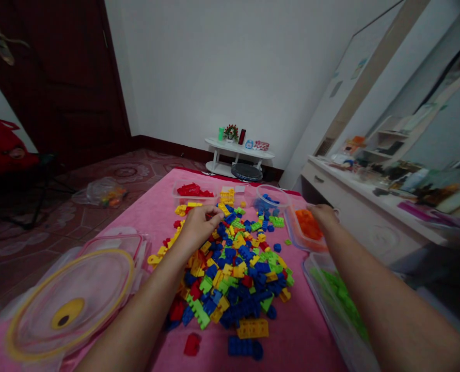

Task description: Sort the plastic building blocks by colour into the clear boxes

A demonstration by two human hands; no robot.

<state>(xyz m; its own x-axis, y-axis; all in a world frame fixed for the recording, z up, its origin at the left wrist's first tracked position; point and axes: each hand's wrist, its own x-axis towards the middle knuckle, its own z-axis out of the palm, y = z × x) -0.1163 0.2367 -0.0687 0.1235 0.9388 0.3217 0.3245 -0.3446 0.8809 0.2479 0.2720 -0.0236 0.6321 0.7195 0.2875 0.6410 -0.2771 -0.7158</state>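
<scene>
My left hand [202,223] is over the far left part of a heap of toy building blocks [233,268] in yellow, blue, green and red. Its thumb and fingers are pinched together; whatever is between them is too small or hidden to name. My right hand [324,216] reaches to the outer edge of a clear plastic box [297,238] holding orange blocks [308,223]. The back of that hand faces me, and its fingers are mostly hidden. Under my right forearm stands another clear box [317,289] with green blocks [340,294].
At the table's far end are a box of red blocks [193,190], yellow blocks [227,195] and a round tub [273,190] with blue ones. Stacked clear lids [98,289] lie at left on the pink cloth [140,209]. A white dresser [369,206] stands at right.
</scene>
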